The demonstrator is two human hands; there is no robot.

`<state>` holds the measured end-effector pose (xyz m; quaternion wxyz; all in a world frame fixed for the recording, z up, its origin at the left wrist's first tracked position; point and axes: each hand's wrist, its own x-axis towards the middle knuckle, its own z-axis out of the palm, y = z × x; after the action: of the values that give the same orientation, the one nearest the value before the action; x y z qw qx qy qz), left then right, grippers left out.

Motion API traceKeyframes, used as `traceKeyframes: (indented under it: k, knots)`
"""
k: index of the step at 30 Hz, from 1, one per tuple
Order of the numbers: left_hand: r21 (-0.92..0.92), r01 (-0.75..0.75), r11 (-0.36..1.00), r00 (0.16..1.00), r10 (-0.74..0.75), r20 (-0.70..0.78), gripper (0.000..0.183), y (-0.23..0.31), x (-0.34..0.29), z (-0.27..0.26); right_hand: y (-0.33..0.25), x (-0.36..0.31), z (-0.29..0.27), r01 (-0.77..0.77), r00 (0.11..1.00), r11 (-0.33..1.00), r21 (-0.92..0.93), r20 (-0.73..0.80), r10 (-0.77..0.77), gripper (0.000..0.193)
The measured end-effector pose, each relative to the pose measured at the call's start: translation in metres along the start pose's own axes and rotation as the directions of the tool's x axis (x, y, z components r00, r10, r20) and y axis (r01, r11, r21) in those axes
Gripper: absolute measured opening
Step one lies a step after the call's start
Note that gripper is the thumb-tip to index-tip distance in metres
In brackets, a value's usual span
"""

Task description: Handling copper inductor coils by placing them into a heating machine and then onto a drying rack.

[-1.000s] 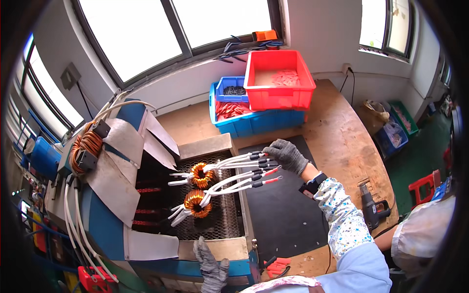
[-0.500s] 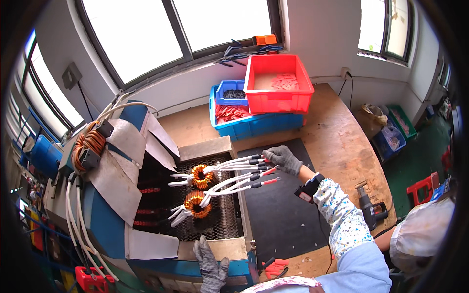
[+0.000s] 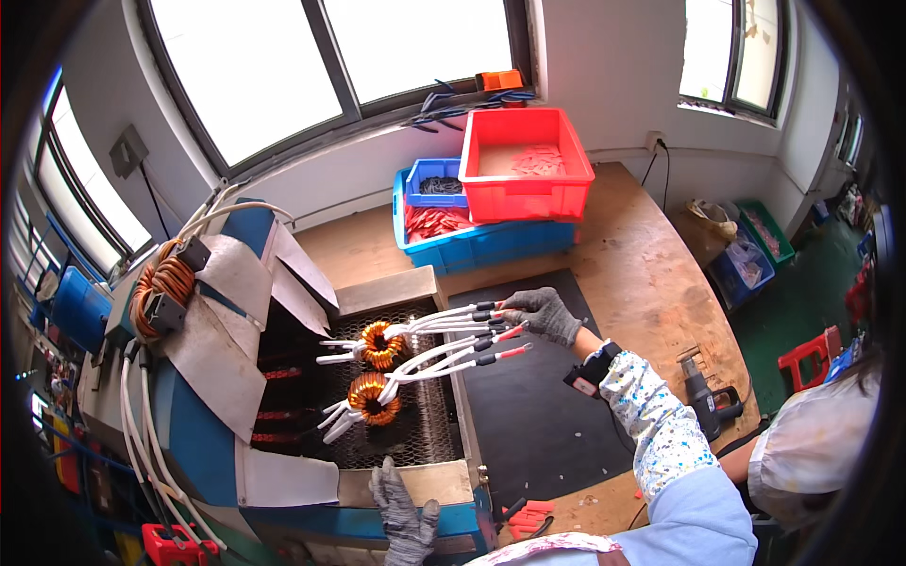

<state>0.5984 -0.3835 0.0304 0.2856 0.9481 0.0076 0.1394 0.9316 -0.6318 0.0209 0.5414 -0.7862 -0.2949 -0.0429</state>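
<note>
Two copper-wound toroid coils, an upper one (image 3: pixel 370 340) and a lower one (image 3: pixel 362 392), lie side by side on the mesh conveyor (image 3: pixel 440 415) of a blue and grey machine. White leads (image 3: pixel 442 324) run from them toward the right, ending in black sleeves and some red tips. My gloved right hand (image 3: pixel 547 316) pinches the lead ends of the upper coil, over the black mat (image 3: pixel 543 424). The lower coil's leads end just below those fingers. My gloved left hand (image 3: pixel 406 524) rests on the machine's near metal edge (image 3: pixel 444 482), fingers stretched out and holding nothing.
Behind stand a red bin (image 3: pixel 528 200), a small blue bin (image 3: pixel 438 199) and a larger blue bin (image 3: pixel 486 250) with red pieces. A heat gun (image 3: pixel 703 396) lies at the table's right, near another person's sleeve (image 3: pixel 812 457). Red sleeves (image 3: pixel 530 518) lie near the front edge.
The whole view has shifted slightly to the left. My right hand keeps its pinch on the leads, and my left hand stays on the machine edge.
</note>
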Motion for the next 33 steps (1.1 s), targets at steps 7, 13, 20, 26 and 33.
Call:
traceKeyframes:
  k: [7, 13, 20, 26, 33]
  knots:
    - [-0.050, 0.011, 0.999, 1.000, -0.012, -0.018, 0.078, -0.002, -0.003, 0.001, -0.001, -0.014, 0.001, -0.132, 0.990, 0.970, 0.205, -0.017, 0.139, 0.033]
    - [-0.044, 0.025, 0.999, 1.000, -0.025, 0.008, 0.081, -0.004, -0.004, 0.001, 0.003, -0.042, 0.010, -0.113, 0.961, 0.955, 0.275, -0.213, 0.176, 0.042]
    - [-0.143, 0.093, 0.985, 0.995, -0.098, -0.026, 0.083, 0.009, 0.002, -0.002, 0.085, -0.153, -0.072, -0.786, 0.496, 0.591, -0.184, -0.758, 0.424, 0.035]
    - [0.010, -0.070, 0.997, 0.997, 0.071, -0.041, 0.082, 0.003, 0.007, -0.001, 0.109, -0.295, -0.163, -0.943, -0.001, -0.287, -0.168, -0.863, 0.505, 0.083]
    - [0.063, -0.118, 0.991, 0.993, 0.119, -0.012, 0.080, -0.006, 0.005, 0.005, 0.057, -0.290, -0.172, -0.913, -0.152, -0.375, -0.162, -0.717, 0.680, 0.092]
